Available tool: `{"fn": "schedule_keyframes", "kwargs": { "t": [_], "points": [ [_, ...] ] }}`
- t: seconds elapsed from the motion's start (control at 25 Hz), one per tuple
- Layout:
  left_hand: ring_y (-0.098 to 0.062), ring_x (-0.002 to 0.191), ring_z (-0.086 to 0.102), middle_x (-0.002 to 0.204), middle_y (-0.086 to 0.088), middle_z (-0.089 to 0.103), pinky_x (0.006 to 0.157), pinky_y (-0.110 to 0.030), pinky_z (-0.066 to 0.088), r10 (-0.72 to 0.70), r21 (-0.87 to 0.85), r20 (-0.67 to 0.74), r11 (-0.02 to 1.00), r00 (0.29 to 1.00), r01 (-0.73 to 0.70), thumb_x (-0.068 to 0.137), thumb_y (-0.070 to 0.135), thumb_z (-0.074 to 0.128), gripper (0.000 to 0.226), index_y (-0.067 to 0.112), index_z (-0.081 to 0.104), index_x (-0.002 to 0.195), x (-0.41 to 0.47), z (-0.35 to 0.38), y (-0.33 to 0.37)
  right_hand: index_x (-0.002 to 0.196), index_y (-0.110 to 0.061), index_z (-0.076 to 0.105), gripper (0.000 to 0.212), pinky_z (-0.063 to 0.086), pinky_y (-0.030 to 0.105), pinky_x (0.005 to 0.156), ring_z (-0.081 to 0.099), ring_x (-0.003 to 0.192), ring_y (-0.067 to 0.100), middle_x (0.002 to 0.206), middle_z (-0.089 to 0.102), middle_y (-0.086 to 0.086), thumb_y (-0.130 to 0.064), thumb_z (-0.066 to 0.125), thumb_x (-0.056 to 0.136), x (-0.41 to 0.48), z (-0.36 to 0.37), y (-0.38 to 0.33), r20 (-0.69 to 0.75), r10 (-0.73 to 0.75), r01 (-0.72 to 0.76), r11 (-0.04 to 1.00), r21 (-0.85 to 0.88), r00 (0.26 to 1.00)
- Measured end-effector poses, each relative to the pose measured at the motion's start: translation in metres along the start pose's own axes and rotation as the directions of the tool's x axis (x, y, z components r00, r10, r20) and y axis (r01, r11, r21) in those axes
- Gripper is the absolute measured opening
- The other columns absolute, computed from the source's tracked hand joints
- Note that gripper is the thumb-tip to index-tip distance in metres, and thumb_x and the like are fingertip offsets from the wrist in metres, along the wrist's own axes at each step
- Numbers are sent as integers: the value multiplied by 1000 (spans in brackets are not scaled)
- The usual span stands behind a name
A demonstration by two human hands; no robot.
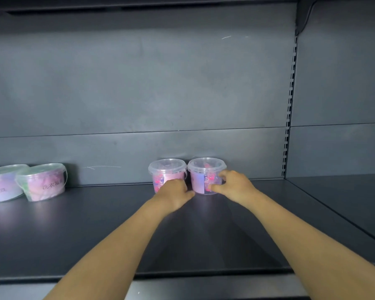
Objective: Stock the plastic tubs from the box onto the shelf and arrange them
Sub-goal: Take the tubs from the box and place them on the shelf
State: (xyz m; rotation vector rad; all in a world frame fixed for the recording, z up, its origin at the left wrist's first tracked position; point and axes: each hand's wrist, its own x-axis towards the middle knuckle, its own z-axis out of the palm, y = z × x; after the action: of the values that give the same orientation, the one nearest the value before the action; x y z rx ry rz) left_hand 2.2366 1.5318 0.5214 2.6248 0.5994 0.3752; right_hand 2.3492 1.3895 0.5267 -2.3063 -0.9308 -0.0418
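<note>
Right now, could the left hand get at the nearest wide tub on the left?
Probably yes: nothing stands on the shelf between the left hand and the nearest wide tub, though it must first let go of the small tub it holds.

Both arms are bare and reach straight forward, coming closer together toward the hands. The left forearm [117, 241] rises from the bottom edge to the left hand [174, 192], which shows its back. Its fingers are bent against the front of the left tub [167, 167] and its thumb points to the right; a real grip cannot be told. The right forearm [301, 230] comes from the lower right. The right hand [234, 185] grips the right tub [206, 166], thumb in front, fingers curled round its right side.
</note>
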Motion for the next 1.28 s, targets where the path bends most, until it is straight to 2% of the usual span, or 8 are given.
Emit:
{"fn": "schedule_keyframes", "kwargs": {
  "t": [0.08, 0.16, 0.24, 0.36, 0.56, 0.68, 1.04, 1.28],
  "points": [
    [-20, 84, 50, 92, -4, 54, 69, -27, 43, 62, 291, 33, 954, 998, -69, 94, 33, 45, 26, 9, 54, 88, -28, -19, -9, 117, -19, 58, 46, 48, 32, 84, 58, 101, 21, 109, 60, 0, -44, 65, 79, -18, -11, -13, 103, -32, 47, 988, -149, 994],
    [-27, 107, 52, 118, -8, 52, 89, -38, 46, 53, 474, 50, 878, 997, -71, 94, 36, 42, 37, 10, 51, 118, -56, -40, -19, 122, -16, 54, 49, 49, 34, 87, 56, 107, 23, 118, 58, 3, -43, 63, 82, -36, -21, -32, 143, -67, 116, 922, -370, 987],
    [-28, 117, 49, 124, -10, 49, 94, -39, 44, 40, 563, 27, 825, 999, -48, 95, 36, 41, 39, 12, 48, 125, -86, -64, -29, 121, -13, 54, 47, 49, 34, 86, 54, 110, 25, 122, 56, 5, -41, 61, 84, -58, -27, -57, 175, -118, 197, 807, -556, 977],
    [-29, 120, 47, 127, -11, 48, 94, -40, 43, 24, 614, -40, 789, 999, 5, 96, 36, 41, 39, 10, 49, 123, -136, -104, -47, 116, -10, 55, 39, 42, 28, 74, 54, 109, 25, 119, 57, 7, -36, 59, 87, -99, -27, -102, 205, -132, 234, 739, -631, 970],
    [-34, 118, 50, 128, -17, 51, 97, -38, 43, 108, 605, -167, 796, 980, 15, 96, 31, 42, 37, 6, 52, 121, -233, -164, -89, 117, -10, 58, 45, 45, 32, 89, 54, 111, 28, 119, 59, 9, -41, 61, 85, -178, -7, -183, 160, -186, 245, 746, -619, 970],
    [-35, 116, 51, 125, -19, 52, 92, -39, 44, 107, 570, -165, 822, 981, 6, 95, 29, 44, 34, 4, 54, 116, -311, -176, -129, 124, -10, 52, 52, 43, 35, 88, 49, 116, 31, 123, 55, 13, -44, 60, 85, -249, 25, -230, 124, -207, 241, 787, -568, 970],
    [-34, 118, 49, 126, -16, 50, 96, -43, 44, -36, 488, 40, 873, 999, 12, 94, 29, 45, 37, 7, 51, 123, -526, -147, -276, 134, -10, 46, 63, 43, 43, 99, 46, 124, 31, 135, 51, 11, -46, 61, 85, -440, 184, -287, 322, -61, 184, 911, -370, 945],
    [-33, 115, 49, 123, -15, 53, 95, -42, 45, -183, 420, 178, 903, 967, 94, 95, 28, 44, 35, 7, 52, 121, -583, -79, -348, 117, -12, 58, 52, 49, 38, 91, 55, 111, 31, 120, 61, 12, -51, 58, 81, -517, 291, -253, 473, -9, 233, 879, -417, 881]
  ]
}}
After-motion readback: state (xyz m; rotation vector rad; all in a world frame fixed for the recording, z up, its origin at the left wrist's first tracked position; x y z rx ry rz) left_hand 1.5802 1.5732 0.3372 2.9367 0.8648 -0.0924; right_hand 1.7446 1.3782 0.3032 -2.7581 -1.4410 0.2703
